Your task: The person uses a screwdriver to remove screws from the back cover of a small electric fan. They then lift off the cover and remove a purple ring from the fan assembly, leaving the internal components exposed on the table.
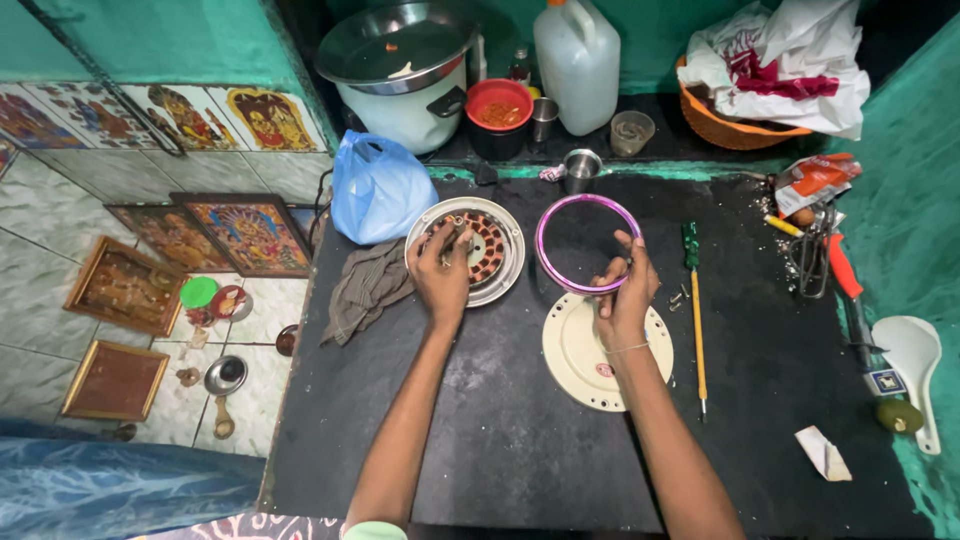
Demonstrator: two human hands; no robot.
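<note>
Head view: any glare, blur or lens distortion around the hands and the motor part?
Head view: lit evenly, hands sharp; left hand on the round motor part, right hand holding the purple ring. Mild glare on the steel lid. Wide-angle bending at the edges; the lower left corner is soft.

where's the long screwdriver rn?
Head view: the screwdriver lies lengthwise on the dark worktop, just right of the right hand and the cream disc, untouched.
</note>
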